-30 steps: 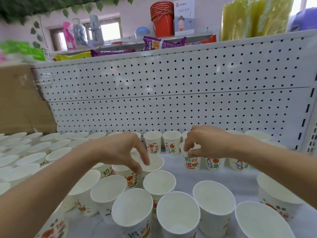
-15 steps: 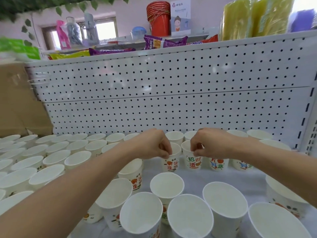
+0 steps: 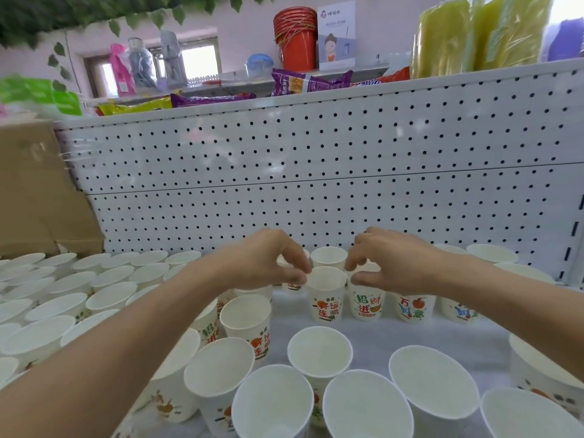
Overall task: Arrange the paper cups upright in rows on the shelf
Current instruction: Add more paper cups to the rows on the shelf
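Observation:
White paper cups with coloured print stand upright on the white shelf [image 3: 373,339]. My left hand [image 3: 268,263] pinches the left rim of an orange-printed cup [image 3: 327,306] that stands in the second row. My right hand [image 3: 395,263] pinches the rim of the green-printed cup [image 3: 368,306] beside it. More printed cups [image 3: 414,308] continue that row to the right. A back row [image 3: 328,256] runs along the pegboard. Loose cups [image 3: 319,349] stand nearer to me, unevenly spaced.
Tight rows of cups [image 3: 63,279] fill the shelf's left part. The white pegboard back wall [image 3: 316,184] rises behind. A cardboard box [image 3: 34,191] stands at the far left. Snack bags [image 3: 309,83] and red buckets [image 3: 295,36] sit on the top shelf.
My left hand has carried a cup from the loose group up and right, and set it beside the green-printed cup. My right hand has stayed on its cup.

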Available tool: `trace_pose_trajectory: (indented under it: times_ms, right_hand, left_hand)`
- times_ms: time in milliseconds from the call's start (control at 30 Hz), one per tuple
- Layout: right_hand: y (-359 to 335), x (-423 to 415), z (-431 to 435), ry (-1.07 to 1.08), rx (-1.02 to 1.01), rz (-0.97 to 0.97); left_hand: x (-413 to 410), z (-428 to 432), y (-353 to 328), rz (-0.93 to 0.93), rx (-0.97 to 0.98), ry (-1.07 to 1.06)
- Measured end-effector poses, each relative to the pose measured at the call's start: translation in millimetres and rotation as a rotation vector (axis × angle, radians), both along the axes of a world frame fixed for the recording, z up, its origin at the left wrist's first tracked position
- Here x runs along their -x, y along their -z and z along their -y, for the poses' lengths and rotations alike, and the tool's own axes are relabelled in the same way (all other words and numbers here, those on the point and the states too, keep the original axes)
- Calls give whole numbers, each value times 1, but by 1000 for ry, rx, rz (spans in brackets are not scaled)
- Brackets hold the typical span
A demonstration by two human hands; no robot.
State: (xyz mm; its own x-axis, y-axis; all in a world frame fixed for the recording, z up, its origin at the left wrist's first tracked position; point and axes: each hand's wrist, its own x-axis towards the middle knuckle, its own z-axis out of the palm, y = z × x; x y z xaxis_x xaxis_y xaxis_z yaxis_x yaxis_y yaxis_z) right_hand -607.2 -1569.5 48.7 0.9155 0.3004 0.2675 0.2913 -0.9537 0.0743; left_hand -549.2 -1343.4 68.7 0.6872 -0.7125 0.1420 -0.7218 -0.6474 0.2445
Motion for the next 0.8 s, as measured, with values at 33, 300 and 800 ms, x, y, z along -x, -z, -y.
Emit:
trace_pose_trajectory:
  times_ms: [33, 300, 800]
  right_hand:
    - [-2, -1, -5, -24, -13, -1]
    - [1, -11, -39, -65, 41, -86]
    - [8, -17, -39, -55, 8, -91]
  left_hand:
    - [5, -11, -5, -4, -3, -14]
    - [25, -65, 2, -109, -274, -133]
    - [2, -20, 14, 150, -233, -78]
